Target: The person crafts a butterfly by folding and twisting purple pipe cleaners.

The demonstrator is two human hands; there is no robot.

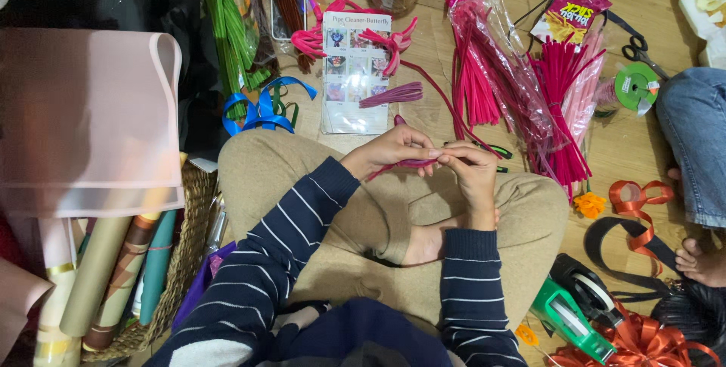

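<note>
Only one view here, a camera on my head pointing almost straight down, so I'm looking over my own crossed legs at the wooden floor (650, 4) in front. It sits close: both hands land near the frame's center, my sleeves fill the bottom edge, and someone's knee (692, 121) pokes in on the right.

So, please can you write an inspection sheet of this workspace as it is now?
Surface: wooden floor.
Job's things: dark pink pipe cleaner, pinched by both hands.
Clutter: instruction sheet, pink pipe cleaner bundles, blue ribbon, scissors, green tape dispenser, wicker basket of paper rolls.
Grippers: left hand and right hand, both closed on it.
Cables: nothing seen.
Surroundings: another person's jeans leg.
</note>
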